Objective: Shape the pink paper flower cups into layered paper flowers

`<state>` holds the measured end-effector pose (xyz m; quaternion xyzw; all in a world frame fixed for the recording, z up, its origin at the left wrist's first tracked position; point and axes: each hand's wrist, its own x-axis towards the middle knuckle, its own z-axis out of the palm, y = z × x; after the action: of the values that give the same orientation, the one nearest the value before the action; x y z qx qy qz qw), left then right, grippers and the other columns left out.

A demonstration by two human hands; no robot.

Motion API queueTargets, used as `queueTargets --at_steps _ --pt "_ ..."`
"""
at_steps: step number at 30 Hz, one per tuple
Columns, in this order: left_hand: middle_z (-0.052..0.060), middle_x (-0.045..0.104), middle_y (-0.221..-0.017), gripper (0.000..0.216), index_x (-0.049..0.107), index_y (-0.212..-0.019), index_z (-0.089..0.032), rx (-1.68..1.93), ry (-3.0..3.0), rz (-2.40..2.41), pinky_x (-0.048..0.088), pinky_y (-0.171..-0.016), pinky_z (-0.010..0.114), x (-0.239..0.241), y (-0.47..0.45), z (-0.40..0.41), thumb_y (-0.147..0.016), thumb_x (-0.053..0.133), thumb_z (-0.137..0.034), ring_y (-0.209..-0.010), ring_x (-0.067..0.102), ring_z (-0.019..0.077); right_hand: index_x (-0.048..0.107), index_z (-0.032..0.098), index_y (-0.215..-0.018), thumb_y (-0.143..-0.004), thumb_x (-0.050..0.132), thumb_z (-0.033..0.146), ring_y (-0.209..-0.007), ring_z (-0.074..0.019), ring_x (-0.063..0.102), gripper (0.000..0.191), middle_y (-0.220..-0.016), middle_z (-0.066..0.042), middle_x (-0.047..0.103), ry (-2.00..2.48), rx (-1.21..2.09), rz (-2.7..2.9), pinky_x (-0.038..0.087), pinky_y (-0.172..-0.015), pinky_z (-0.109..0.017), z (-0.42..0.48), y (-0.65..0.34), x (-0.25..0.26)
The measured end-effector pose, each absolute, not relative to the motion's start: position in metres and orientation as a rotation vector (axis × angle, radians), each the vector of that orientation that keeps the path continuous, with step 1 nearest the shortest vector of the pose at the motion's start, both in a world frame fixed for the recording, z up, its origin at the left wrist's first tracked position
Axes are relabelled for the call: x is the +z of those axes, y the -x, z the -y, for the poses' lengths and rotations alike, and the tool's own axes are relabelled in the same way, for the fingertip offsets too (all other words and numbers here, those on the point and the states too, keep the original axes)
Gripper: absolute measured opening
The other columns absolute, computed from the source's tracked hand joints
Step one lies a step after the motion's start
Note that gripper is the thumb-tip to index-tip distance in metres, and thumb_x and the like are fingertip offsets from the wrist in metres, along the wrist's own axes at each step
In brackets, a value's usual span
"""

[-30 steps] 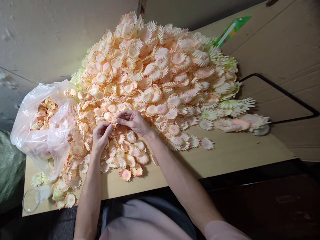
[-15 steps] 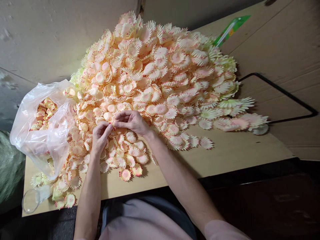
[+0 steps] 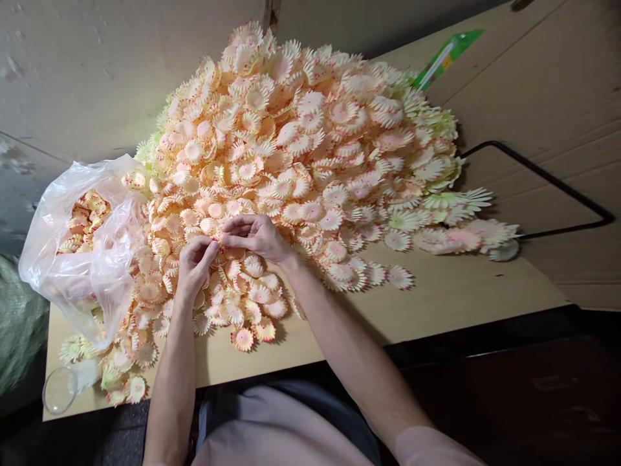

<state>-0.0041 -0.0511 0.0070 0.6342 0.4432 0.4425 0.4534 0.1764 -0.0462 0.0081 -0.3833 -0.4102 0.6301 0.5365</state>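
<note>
Cream petals [image 3: 313, 210], some hidden behind fingers [image 3: 244, 221]

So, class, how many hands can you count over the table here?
2: the left hand at the near side of the artificial flower petal pile, and the right hand just beside it, their fingertips close together. No others show.

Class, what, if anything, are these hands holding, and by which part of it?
The left hand seems to pinch a small flower piece between thumb and finger; the right hand meets it there, grip unclear. The part held is too small to tell.
</note>
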Motion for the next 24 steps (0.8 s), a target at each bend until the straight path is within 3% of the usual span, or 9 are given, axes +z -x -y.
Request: queueTargets --at_steps 8,24 --pt "0.004 0.062 -0.074 0.028 0.068 -0.076 -0.019 1.117 -1.648 -1.049 0.041 -0.068 0.028 -0.0004 0.0042 0.0474 -0.080 0.071 -0.047 -0.070 0.053 0.0148 0.072 0.016 -0.081 -0.054 0.091 0.035 -0.070 -0.0139 0.070 0.039 -0.077 -0.002 0.075 0.926 1.506 0.963 0.059 -0.071 -0.027 0.0474 -0.1773 0.0070" --pt "0.002 0.060 -0.067 0.032 0.066 -0.069 -0.018 1.105 -1.756 -1.040 0.036 -0.060 0.027 0.0041 0.0023 0.0465 -0.079 0.072 -0.048 -0.062 0.049 0.0127 0.072 0.016 -0.087 -0.054 0.091 0.032 -0.073 -0.0154 0.072 0.041 -0.080 -0.003 0.077 0.911 1.515 1.069 0.059 -0.074 -0.028 0.0474 -0.1818 0.0037"
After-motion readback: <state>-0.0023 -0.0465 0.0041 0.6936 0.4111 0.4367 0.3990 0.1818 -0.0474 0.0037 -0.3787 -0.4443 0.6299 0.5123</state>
